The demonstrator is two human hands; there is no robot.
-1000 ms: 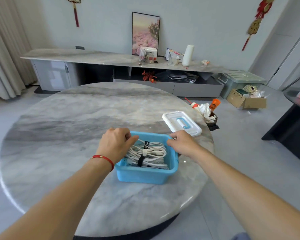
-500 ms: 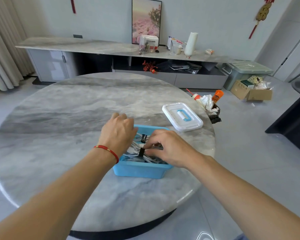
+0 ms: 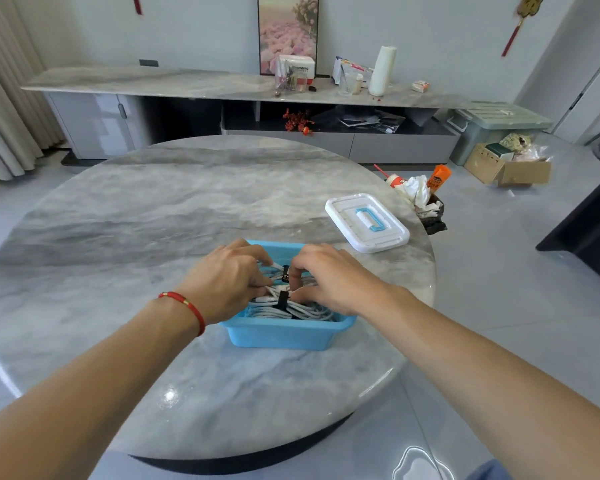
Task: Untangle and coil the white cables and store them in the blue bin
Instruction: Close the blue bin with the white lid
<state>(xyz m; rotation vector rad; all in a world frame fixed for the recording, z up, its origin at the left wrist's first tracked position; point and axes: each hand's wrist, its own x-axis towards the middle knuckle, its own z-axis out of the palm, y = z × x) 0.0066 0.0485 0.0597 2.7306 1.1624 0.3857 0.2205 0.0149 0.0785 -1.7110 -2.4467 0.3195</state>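
Observation:
A blue bin [image 3: 281, 334] stands on the round marble table [image 3: 153, 220] near its front right part. Inside lie coiled white cables [image 3: 291, 310] bound with black straps. My left hand [image 3: 227, 280], with a red string on the wrist, reaches into the bin from the left, and its curled fingers hold the cable bundle. My right hand [image 3: 329, 278] comes in from the right, fingers bent down onto the same coils beside a black strap. Both hands cover much of the bin's inside.
The bin's white lid [image 3: 366, 221] with a blue handle lies on the table behind and to the right, close to the table edge. A small waste basket [image 3: 425, 199] with rubbish stands on the floor beyond that edge. A long sideboard [image 3: 222, 88] runs along the wall.
My right hand has moved from the bin's right rim into the bin and onto the cables. My left hand shifted further over the coils.

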